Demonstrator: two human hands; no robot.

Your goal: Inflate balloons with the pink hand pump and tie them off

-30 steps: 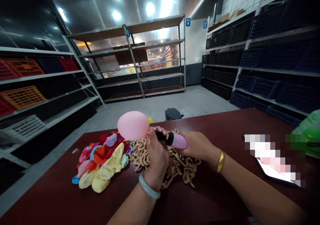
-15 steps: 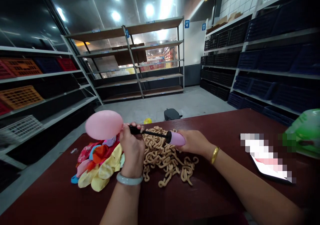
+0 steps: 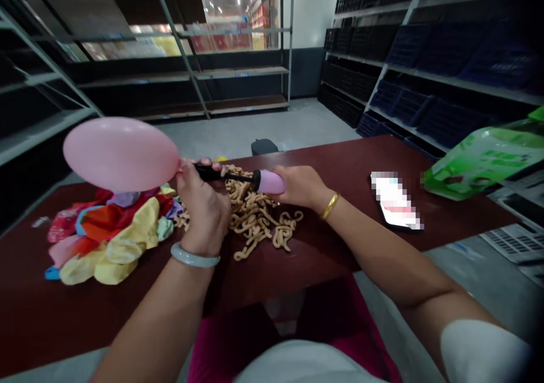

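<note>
A pink balloon (image 3: 121, 153), partly filled out, sits on the end of a hand-held balloon pump (image 3: 271, 183). My left hand (image 3: 202, 207) is closed around the balloon's neck and the pump's black end. On the pump's pink part, my right hand (image 3: 302, 186) is closed at the far end. A short stretch of black rod shows between the two hands. Below the balloon lies a heap of limp balloons (image 3: 123, 230) in red, yellow, orange and other colours. Behind and between my hands is a pile of tan, twisted sticks (image 3: 255, 216), partly hidden by the left hand.
The dark red table (image 3: 340, 162) carries a phone (image 3: 395, 201) at the right and a green-labelled bottle (image 3: 480, 159) near the right edge. Shelves with dark crates (image 3: 450, 49) line the right side. A dark grey object (image 3: 263, 146) is on the floor beyond the table.
The balloon has grown larger. The rod between my hands shows shorter, as the pump's pink part has come closer to the left hand. My view has tipped down.
</note>
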